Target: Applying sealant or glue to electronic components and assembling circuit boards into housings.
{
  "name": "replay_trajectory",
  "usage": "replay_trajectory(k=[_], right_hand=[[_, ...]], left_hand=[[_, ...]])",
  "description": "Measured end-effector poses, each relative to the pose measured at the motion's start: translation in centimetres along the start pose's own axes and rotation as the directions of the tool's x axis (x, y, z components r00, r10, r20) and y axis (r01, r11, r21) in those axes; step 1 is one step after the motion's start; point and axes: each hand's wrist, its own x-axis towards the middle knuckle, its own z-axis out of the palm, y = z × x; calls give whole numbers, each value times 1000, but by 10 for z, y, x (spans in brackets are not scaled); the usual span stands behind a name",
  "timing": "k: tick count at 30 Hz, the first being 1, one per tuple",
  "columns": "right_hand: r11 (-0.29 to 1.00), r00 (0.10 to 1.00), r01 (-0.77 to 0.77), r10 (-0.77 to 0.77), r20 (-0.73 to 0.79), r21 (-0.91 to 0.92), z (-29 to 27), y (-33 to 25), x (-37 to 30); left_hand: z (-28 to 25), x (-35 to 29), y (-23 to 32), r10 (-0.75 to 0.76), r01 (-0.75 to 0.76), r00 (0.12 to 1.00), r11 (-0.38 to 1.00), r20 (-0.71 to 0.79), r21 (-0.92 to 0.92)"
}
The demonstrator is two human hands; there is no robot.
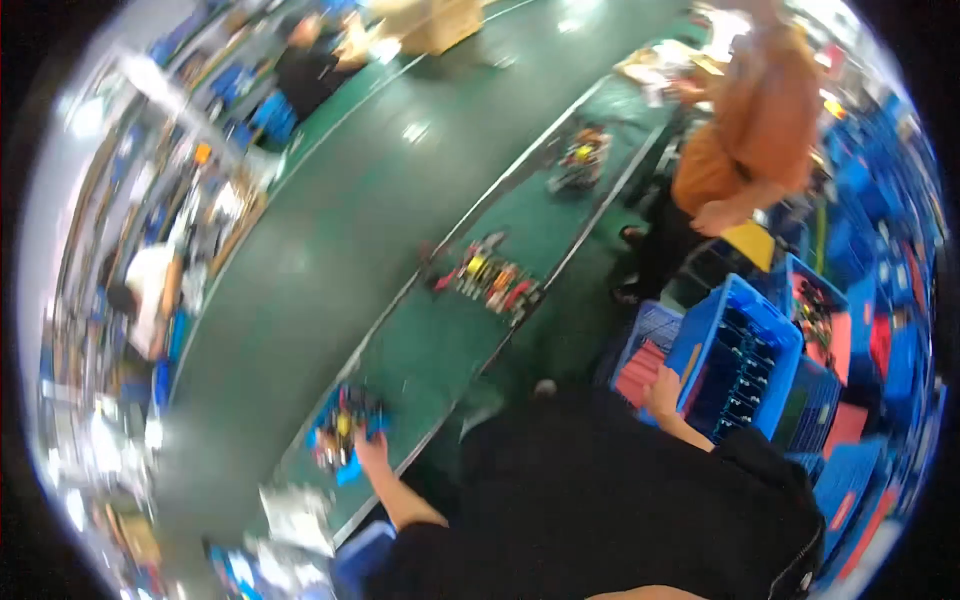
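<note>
Bent toward the left, my left hand (pixel 372 452) grips the near side of a small machine assembly (pixel 345 425) with blue, yellow and dark parts, on the green belt. Motion blur hides its finer parts and my fingertips. Over on the right, my right hand (pixel 662 393) holds the left wall of a tall blue crate (pixel 770 325). Inside that crate are rows of dark parts with small shiny pieces. Just beside this hand is a paler blue basket (pixel 655 322) holding pink sheets (pixel 640 372).
Further along the belt (pixel 420 345) sit a second assembly (pixel 490 280) and a third (pixel 585 155). A co-worker in an orange top (pixel 770 110) stands at the right of the belt. Stacked blue bins (pixel 850 470) line the right side. A white bag (pixel 298 515) lies at lower left.
</note>
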Motion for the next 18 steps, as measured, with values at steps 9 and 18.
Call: replay_trajectory(k=[9, 18], right_hand=[[1000, 975, -15, 9, -221, -24, 25, 34, -93], [835, 835, -540, 547, -54, 106, -12, -15, -211]], left_hand=[[14, 138, 7, -774, 425, 578, 16, 258, -905], [0, 274, -38, -732, 447, 631, 70, 258, -892]])
